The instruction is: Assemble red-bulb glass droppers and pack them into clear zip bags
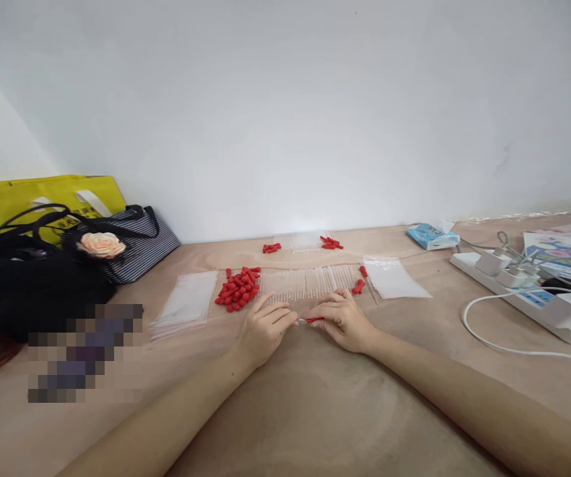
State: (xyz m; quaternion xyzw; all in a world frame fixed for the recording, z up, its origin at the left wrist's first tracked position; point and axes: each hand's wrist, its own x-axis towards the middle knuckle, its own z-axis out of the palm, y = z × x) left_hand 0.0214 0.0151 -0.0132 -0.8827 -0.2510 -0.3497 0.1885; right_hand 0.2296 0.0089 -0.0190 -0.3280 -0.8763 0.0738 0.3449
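Near the middle of the wooden table point(285, 411), my left hand point(268, 326) pinches a thin glass tube point(302, 321), mostly covered by its fingers. My right hand point(341, 320) grips a red rubber bulb point(315, 319), which meets the tube's right end. Beyond both hands lies a row of clear glass tubes point(308, 281). A heap of red bulbs point(238, 289) is at the row's left end. To its right are a few red bulbs point(358, 287) and a tube with a red bulb point(363, 271) on its end.
Clear plastic bags lie left point(186, 301) and right point(395, 278). More red bulbs point(332, 243) are near the wall. A tissue pack point(429, 236) and a power strip point(509, 288) with cables stand right. A black bag point(32, 285), striped bag point(141, 245) and yellow bag point(67, 192) fill the left.
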